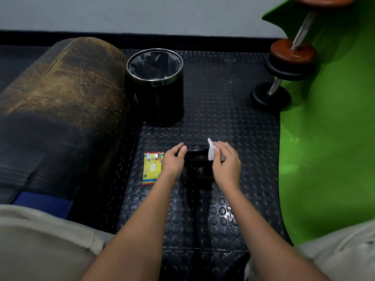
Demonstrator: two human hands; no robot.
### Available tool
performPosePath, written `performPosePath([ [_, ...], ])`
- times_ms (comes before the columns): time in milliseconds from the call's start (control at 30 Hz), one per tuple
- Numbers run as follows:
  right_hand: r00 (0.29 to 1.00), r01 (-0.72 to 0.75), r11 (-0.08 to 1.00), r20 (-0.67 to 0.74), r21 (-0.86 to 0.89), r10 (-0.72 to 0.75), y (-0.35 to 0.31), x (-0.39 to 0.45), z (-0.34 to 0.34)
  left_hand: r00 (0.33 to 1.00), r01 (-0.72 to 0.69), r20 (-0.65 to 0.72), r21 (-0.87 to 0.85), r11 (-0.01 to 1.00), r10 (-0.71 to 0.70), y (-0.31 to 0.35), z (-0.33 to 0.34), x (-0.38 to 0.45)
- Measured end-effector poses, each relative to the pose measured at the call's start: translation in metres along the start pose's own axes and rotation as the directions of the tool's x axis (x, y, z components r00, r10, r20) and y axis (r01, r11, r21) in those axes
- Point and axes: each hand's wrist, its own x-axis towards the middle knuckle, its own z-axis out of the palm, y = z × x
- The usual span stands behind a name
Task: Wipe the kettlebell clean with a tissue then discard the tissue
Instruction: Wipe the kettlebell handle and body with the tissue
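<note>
A black kettlebell (pixel 197 171) stands on the studded rubber floor between my two hands. My left hand (pixel 174 161) grips the left end of its handle. My right hand (pixel 225 162) pinches a white tissue (pixel 211 152) and presses it against the right side of the handle. Just left of my left hand lies a yellow tissue pack (pixel 152 168), flat on the floor. A black bin (pixel 156 86) with a metal rim and a dark liner stands farther back, upright and uncovered.
A worn brown-black padded bench (pixel 60 102) fills the left side. A green mat (pixel 328 138) covers the right, with dumbbells (pixel 284 69) at its far edge. My knees in beige trousers frame the bottom corners. A grey wall runs along the back.
</note>
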Motion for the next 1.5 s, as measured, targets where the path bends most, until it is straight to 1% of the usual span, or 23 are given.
performPosePath([
  [67, 0.998, -0.057, 0.995, -0.033, 0.088, 0.06, 0.001, -0.003, -0.002, 1.0, 0.0, 0.005, -0.007, 1.0, 0.0, -0.001, 0.0, 0.0],
  [133, 0.958, -0.269, 0.938, -0.045, 0.217, 0.285, 0.006, -0.002, -0.003, 1.0, 0.003, 0.009, -0.008, 1.0, -0.003, -0.002, -0.001, 0.0],
  [167, 0.906, -0.411, 0.868, 0.014, 0.28, 0.424, 0.009, 0.0, -0.004, 1.0, 0.001, 0.009, -0.007, 1.0, -0.001, -0.002, -0.001, 0.0],
  [233, 0.742, -0.66, 0.627, 0.232, 0.414, 0.629, 0.016, 0.01, -0.005, 1.0, 0.001, 0.005, -0.011, 1.0, -0.001, -0.002, -0.001, 0.001],
  [300, 0.596, -0.775, 0.366, 0.4, 0.516, 0.696, 0.02, 0.021, -0.012, 1.0, 0.004, 0.003, -0.013, 1.0, -0.004, -0.001, -0.001, 0.0],
  [333, 0.574, -0.784, 0.31, 0.438, 0.537, 0.692, 0.02, 0.025, -0.015, 1.0, 0.004, 0.002, -0.012, 1.0, -0.004, -0.001, 0.0, 0.0],
  [367, 0.577, -0.784, 0.308, 0.451, 0.538, 0.681, 0.019, 0.027, -0.015, 1.0, 0.002, 0.002, -0.011, 1.0, -0.002, -0.001, 0.0, 0.0],
  [434, 0.642, -0.753, 0.459, 0.371, 0.471, 0.671, 0.013, 0.024, -0.013, 1.0, -0.003, 0.002, -0.01, 1.0, 0.003, -0.001, 0.0, 0.001],
  [500, 0.745, -0.659, 0.665, 0.18, 0.351, 0.643, 0.005, 0.014, -0.008, 1.0, -0.001, 0.0, -0.01, 1.0, 0.001, -0.001, 0.0, 0.001],
  [567, 0.851, -0.508, 0.821, 0.007, 0.261, 0.525, -0.005, 0.004, -0.004, 1.0, 0.002, -0.003, -0.011, 1.0, -0.002, -0.002, 0.0, 0.001],
  [667, 0.944, -0.308, 0.933, -0.063, 0.188, 0.324, -0.004, -0.002, -0.001, 1.0, 0.0, -0.007, -0.01, 1.0, -0.001, -0.002, 0.0, 0.002],
  [734, 0.95, -0.293, 0.934, -0.044, 0.205, 0.308, -0.001, 0.0, -0.005, 1.0, -0.001, -0.006, -0.01, 1.0, 0.001, -0.002, 0.0, 0.002],
  [800, 0.918, -0.392, 0.882, 0.042, 0.261, 0.395, 0.003, 0.006, -0.009, 1.0, -0.002, -0.005, -0.011, 1.0, 0.002, -0.002, 0.0, 0.001],
  [834, 0.874, -0.485, 0.826, 0.118, 0.289, 0.472, 0.006, 0.011, -0.01, 1.0, -0.002, -0.005, -0.011, 1.0, 0.002, -0.001, 0.0, 0.001],
  [934, 0.666, -0.746, 0.574, 0.387, 0.336, 0.638, 0.017, 0.026, -0.011, 1.0, 0.0, 0.0, -0.009, 1.0, 0.0, -0.001, 0.0, 0.0],
  [967, 0.624, -0.781, 0.515, 0.445, 0.352, 0.643, 0.02, 0.03, -0.012, 1.0, -0.002, 0.002, -0.01, 1.0, 0.003, -0.001, 0.0, 0.0],
  [1034, 0.604, -0.797, 0.475, 0.47, 0.372, 0.644, 0.023, 0.033, -0.01, 1.0, -0.004, 0.004, -0.01, 1.0, 0.004, -0.001, -0.001, 0.0],
  [1101, 0.633, -0.773, 0.522, 0.399, 0.36, 0.663, 0.018, 0.03, -0.008, 1.0, -0.003, 0.005, -0.011, 1.0, 0.003, -0.001, 0.0, -0.001],
  [1167, 0.737, -0.676, 0.673, 0.241, 0.3, 0.632, 0.011, 0.022, -0.008, 1.0, -0.007, 0.004, -0.006, 1.0, 0.007, -0.001, 0.0, 0.0],
  [1234, 0.849, -0.528, 0.819, 0.114, 0.223, 0.516, 0.004, 0.014, -0.008, 1.0, -0.008, 0.001, 0.001, 1.0, 0.008, -0.003, 0.001, 0.001],
  [1301, 0.93, -0.368, 0.919, 0.062, 0.145, 0.363, 0.001, 0.011, -0.008, 1.0, -0.007, 0.001, -0.002, 1.0, 0.007, -0.004, 0.001, 0.002],
  [1401, 0.981, -0.191, 0.979, 0.053, 0.068, 0.187, 0.004, 0.012, -0.006, 1.0, -0.006, 0.0, -0.006, 1.0, 0.006, -0.004, 0.001, 0.003],
  [1501, 0.978, -0.206, 0.967, 0.06, 0.147, 0.199, 0.006, 0.013, -0.006, 1.0, -0.002, 0.002, -0.01, 1.0, 0.002, -0.004, 0.001, 0.002],
])
